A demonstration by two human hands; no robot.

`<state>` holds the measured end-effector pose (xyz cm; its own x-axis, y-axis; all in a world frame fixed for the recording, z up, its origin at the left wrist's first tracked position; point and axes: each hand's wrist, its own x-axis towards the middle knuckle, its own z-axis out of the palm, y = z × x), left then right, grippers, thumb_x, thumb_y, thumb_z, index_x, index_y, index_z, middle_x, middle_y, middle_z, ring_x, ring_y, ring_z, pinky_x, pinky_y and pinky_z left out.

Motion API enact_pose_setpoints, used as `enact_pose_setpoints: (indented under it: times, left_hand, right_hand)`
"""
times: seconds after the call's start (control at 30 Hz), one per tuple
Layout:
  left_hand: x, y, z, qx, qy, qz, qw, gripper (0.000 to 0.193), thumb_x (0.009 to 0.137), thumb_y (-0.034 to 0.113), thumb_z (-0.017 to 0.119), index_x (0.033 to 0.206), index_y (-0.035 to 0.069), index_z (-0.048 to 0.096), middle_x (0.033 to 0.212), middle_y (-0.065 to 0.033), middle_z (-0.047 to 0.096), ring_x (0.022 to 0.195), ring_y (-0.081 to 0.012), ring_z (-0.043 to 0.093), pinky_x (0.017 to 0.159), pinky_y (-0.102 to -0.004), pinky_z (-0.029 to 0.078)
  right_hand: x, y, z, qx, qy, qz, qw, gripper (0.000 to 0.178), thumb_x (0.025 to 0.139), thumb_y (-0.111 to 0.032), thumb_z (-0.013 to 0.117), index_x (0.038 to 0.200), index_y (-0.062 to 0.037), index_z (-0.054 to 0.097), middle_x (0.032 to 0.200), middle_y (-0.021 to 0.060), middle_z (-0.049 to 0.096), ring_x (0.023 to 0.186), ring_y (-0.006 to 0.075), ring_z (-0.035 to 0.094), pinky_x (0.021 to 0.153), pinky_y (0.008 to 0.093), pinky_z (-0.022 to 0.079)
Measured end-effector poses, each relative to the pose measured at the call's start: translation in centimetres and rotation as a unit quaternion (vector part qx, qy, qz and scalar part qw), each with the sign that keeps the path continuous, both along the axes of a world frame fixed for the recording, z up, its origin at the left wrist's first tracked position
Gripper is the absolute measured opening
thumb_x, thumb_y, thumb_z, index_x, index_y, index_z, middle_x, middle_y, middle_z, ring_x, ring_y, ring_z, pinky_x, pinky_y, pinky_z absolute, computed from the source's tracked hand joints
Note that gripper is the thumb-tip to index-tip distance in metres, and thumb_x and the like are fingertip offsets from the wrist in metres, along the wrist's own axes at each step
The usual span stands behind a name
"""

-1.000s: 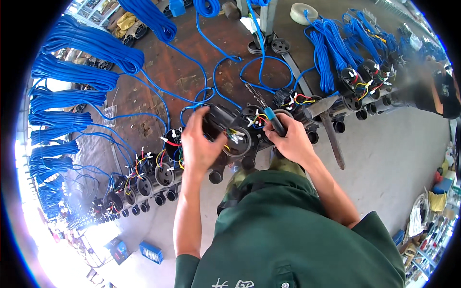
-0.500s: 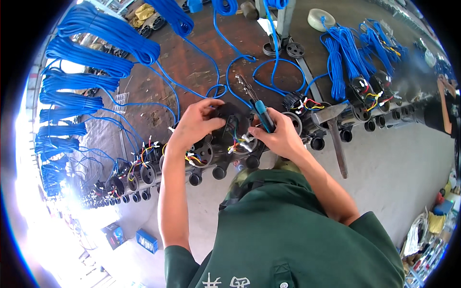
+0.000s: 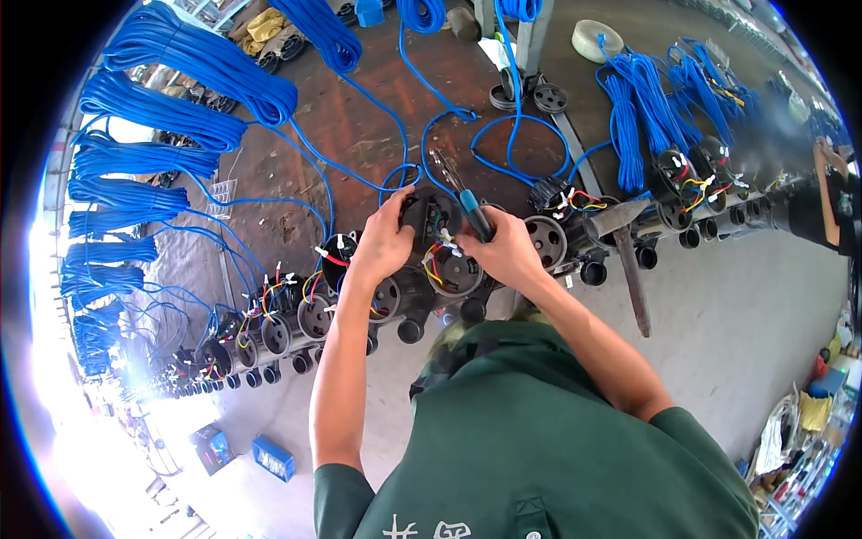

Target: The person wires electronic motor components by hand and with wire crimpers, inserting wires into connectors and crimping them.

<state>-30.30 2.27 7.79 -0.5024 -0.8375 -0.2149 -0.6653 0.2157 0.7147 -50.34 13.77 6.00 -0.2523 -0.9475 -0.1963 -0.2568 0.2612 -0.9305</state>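
Observation:
My left hand is closed around the edge of a round black cap, held above the row of black cylinders. In my right hand is a pair of pliers with teal-and-black handles, its metal jaws pointing up and left. The right fingertips are beside the wires with white connectors under the cap; whether they pinch one is too small to tell. Yellow and red wires run down to the holed round end of the cylinder below. My left fingers partly hide the cap.
Similar black cylinders with loose wires line the bench edge on both sides. A hammer lies at right, handle overhanging the edge. Coiled blue cables lie along the left; more blue coils are at right. Another person's arm shows far right.
Both hands have drawn slightly closer together, the right one moving left with the pliers. The cap has shifted, and more of the cylinder's holed end now shows beneath it.

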Motion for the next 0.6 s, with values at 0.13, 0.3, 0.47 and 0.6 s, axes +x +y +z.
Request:
enact_pose_setpoints:
  times: [0.13, 0.3, 0.47, 0.6]
  left_hand:
    - [-0.5, 2.3, 0.4, -0.106, 0.015, -0.043, 0.993, 0.084, 0.083, -0.001, 0.061, 0.162, 0.003, 0.032, 0.161, -0.0289, 0.042, 0.147, -0.0473, 0.045, 0.122, -0.0469, 0.035]
    - [-0.3, 2.8, -0.4, 0.104, 0.209, 0.044, 0.971, 0.081, 0.086, 0.006, 0.082, 0.155, 0.002, 0.04, 0.152, -0.0215, 0.051, 0.13, -0.0322, 0.061, 0.101, -0.0393, 0.056]
    - [0.3, 4.9, 0.6, -0.139, 0.042, 0.026, 0.989, 0.057, 0.086, 0.002, 0.08, 0.137, -0.002, 0.054, 0.12, -0.0179, 0.065, 0.101, -0.0271, 0.071, 0.081, -0.0356, 0.06]
    - [0.4, 6.5, 0.0, -0.165, 0.075, 0.015, 0.983, 0.054, 0.084, -0.004, 0.077, 0.135, 0.002, 0.058, 0.097, -0.014, 0.07, 0.082, -0.0247, 0.071, 0.074, -0.0362, 0.058]
  right_hand:
    - [0.6, -0.5, 0.3, 0.001, -0.017, -0.03, 0.999, 0.025, 0.081, -0.016, 0.082, 0.097, -0.0005, 0.07, 0.082, 0.0156, 0.072, 0.077, 0.0315, 0.07, 0.073, 0.0426, 0.053]
    - [1.4, 0.1, 0.3, -0.032, -0.082, -0.024, 0.996, 0.025, 0.083, -0.013, 0.081, 0.101, -0.0004, 0.07, 0.086, 0.0112, 0.076, 0.075, 0.0234, 0.07, 0.073, 0.0391, 0.055]
    - [0.8, 0.7, -1.1, 0.019, -0.224, -0.069, 0.972, 0.026, 0.085, -0.008, 0.08, 0.104, 0.0013, 0.065, 0.088, 0.0079, 0.073, 0.078, 0.0156, 0.069, 0.072, 0.0338, 0.055]
    - [0.1, 1.0, -1.7, 0.014, -0.322, -0.08, 0.943, 0.026, 0.086, -0.001, 0.077, 0.107, 0.002, 0.062, 0.088, 0.0081, 0.071, 0.075, 0.0144, 0.066, 0.067, 0.0288, 0.051]
